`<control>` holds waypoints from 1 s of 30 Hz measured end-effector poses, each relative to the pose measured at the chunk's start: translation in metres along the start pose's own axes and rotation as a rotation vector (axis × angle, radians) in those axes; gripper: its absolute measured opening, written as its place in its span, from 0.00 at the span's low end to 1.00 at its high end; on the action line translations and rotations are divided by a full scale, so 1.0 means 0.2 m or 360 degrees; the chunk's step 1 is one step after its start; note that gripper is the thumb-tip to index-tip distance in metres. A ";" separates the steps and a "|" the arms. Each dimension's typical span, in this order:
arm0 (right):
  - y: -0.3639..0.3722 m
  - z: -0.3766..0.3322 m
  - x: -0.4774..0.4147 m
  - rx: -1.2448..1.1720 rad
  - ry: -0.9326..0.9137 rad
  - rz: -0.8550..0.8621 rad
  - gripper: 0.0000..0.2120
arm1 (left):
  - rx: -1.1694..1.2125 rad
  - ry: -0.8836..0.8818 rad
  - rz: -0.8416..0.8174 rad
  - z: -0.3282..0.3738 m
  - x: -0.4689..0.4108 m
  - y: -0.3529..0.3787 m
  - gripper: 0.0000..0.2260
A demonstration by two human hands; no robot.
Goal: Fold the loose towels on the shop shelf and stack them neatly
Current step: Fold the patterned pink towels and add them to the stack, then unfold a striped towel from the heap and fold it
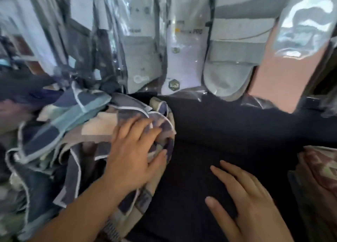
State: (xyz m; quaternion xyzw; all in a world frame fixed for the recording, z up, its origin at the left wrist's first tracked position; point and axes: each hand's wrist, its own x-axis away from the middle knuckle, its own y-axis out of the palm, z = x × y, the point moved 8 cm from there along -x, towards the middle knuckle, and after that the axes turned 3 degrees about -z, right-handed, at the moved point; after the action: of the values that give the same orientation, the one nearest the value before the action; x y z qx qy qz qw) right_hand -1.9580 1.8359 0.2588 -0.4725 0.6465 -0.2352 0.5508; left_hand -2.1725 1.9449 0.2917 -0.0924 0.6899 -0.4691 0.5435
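A heap of loose patchwork towels (73, 132) in blue, grey, beige and purple with white edging lies on the left of the dark shelf (228, 128). My left hand (135, 154) lies flat on the right side of the heap, fingers spread and fairly straight, pressing on a purple-grey towel (164, 125). My right hand (249, 199) hovers or rests over the dark shelf surface to the right, fingers straight and holding nothing. A pink and green patterned towel (321, 168) shows at the right edge, partly cut off.
Behind the shelf hang several plastic-wrapped packs: grey socks (140, 50), a white pack (187, 55), grey slippers (231, 59) and a pink item (284, 73). More dark cloth lies at the far left.
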 end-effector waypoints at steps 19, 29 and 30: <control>0.43 -1.14 -0.92 -0.0071 -0.0774 -0.0391 0.38 | 0.0120 -0.0719 -0.0136 -0.95 0.57 0.10 0.33; 0.74 -1.20 -0.99 -0.0144 -0.0666 -0.0236 0.08 | 0.0258 -0.0780 -0.0187 -0.96 0.61 0.14 0.38; 0.71 -1.20 -1.00 -0.0232 -0.0632 -0.0197 0.07 | 0.0296 -0.0786 -0.0192 -0.95 0.61 0.13 0.39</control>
State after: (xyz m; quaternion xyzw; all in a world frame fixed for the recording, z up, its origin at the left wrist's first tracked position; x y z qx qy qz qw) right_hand -2.2439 2.0201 0.3071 -0.5869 0.5103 -0.1236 0.6163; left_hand -2.3703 1.9850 0.1853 -0.1946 0.4835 -0.5254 0.6726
